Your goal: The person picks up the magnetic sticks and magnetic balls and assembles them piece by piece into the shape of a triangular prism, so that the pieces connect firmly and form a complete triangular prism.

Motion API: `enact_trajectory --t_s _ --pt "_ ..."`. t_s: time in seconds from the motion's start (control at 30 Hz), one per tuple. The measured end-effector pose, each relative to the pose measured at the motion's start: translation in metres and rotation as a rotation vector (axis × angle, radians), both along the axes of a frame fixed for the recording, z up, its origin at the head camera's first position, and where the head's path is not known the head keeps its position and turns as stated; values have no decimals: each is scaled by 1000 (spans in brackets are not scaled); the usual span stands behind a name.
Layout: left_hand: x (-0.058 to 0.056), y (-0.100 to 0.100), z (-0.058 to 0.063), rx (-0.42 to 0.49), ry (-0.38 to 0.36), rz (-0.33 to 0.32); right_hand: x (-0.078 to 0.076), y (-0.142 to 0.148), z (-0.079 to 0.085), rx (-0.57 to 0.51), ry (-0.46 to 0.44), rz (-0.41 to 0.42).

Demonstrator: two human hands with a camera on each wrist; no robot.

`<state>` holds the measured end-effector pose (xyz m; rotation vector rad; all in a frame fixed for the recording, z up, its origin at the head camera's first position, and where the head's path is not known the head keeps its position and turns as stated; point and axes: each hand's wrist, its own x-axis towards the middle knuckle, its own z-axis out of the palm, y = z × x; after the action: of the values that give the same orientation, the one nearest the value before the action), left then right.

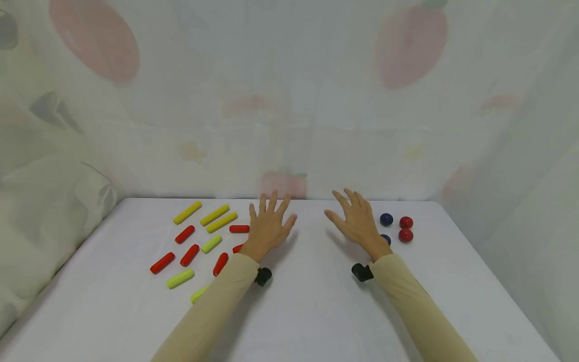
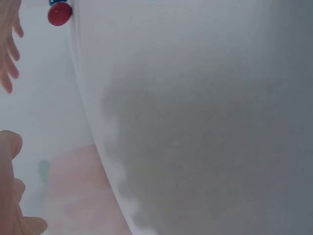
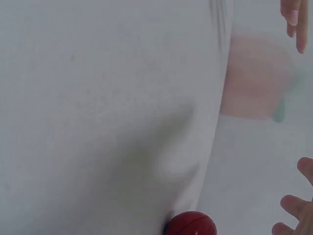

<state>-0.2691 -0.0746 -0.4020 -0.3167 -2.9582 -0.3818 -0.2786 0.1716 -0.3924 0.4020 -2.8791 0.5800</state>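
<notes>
My left hand point(image 1: 268, 226) hovers over the white table with its fingers spread and nothing in them. Close to its left lie several red sticks point(image 1: 189, 255), yellow sticks point(image 1: 187, 212) and yellow-green sticks point(image 1: 180, 278), some partly hidden by the hand and sleeve. My right hand point(image 1: 357, 221) is also held above the table, fingers apart and holding nothing. Just right of it sit two dark blue balls point(image 1: 386, 219), one partly covered by the wrist, and two red balls point(image 1: 405, 235). One red ball point(image 3: 190, 224) shows at the bottom of the right wrist view.
The white table point(image 1: 307, 311) meets a pale curtain point(image 1: 316, 125) with faded fruit prints at its back edge. Rumpled fabric point(image 1: 50, 201) hangs along the left side, and more pale cloth point(image 1: 520, 226) borders the right. A black wrist camera point(image 1: 362, 272) sits below the right wrist.
</notes>
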Motion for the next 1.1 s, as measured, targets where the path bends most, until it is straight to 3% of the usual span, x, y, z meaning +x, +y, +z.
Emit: enact_trajectory --t_s 0.43,0.83,1.1 --pt "9 -13 7 177 -112 -32 11 14 -4 -111 19 24" --pt "19 -36 12 320 -126 -40 17 20 -11 -222 -72 26" --pt "26 -52 6 414 -170 -22 20 26 -18 -247 -125 27"
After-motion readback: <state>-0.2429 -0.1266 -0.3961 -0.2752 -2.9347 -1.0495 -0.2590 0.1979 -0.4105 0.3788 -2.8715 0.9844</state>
